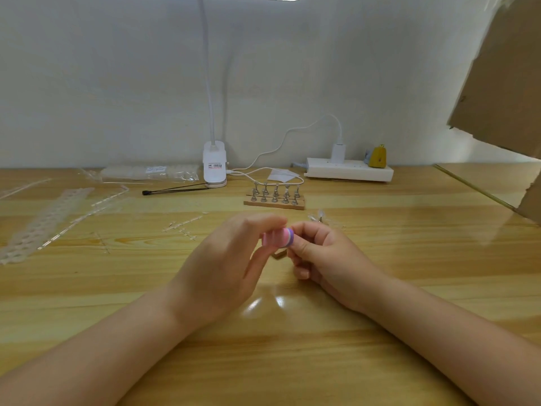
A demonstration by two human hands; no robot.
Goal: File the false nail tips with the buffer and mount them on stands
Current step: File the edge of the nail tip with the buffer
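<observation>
The wooden surface (380, 288) carries the rack of stands (274, 197) at twelve o'clock. At centre, the right hand (319, 253) grips the pink buffer (278, 237); the left hand (225, 259) pinches something against it, likely a nail tip, hidden. Filing seems underway; mounting comes next and needs a steady press.

Hands meeting at the tabletop's (380, 218) centre

The buffer (278, 238) sits between both hands; the stands (275, 196) lie behind them, the lamp base (214, 168) behind-left, the power strip (349, 171) behind-right, nail-tip strips (44, 218) far left.
</observation>
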